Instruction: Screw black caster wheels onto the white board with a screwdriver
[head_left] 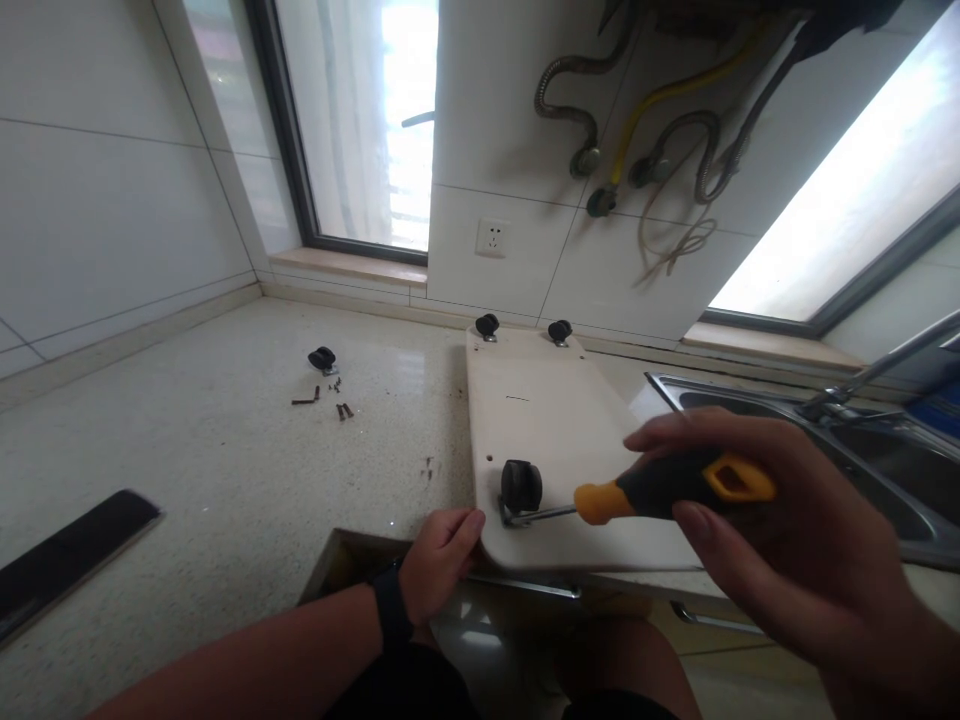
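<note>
My right hand (pixel 787 540) is closed round a screwdriver (pixel 660 487) with a yellow and black handle. Its metal shaft points left, the tip at the mounting plate of a black caster wheel (pixel 521 485). That caster stands on the near left corner of a pale board (pixel 555 420) lying on the counter. My left hand (pixel 442 560), with a dark band at the wrist, grips the board's near left edge, thumb on the rim. Two more casters, a left one (pixel 487 325) and a right one (pixel 559 332), sit at the board's far end.
A loose caster (pixel 322 358) and several screws (pixel 343 411) lie on the speckled counter (pixel 247 440). A long dark object (pixel 75 550) is at the left. The sink (pixel 757 400) and faucet (pixel 832 400) are at the right. Hoses hang on the wall.
</note>
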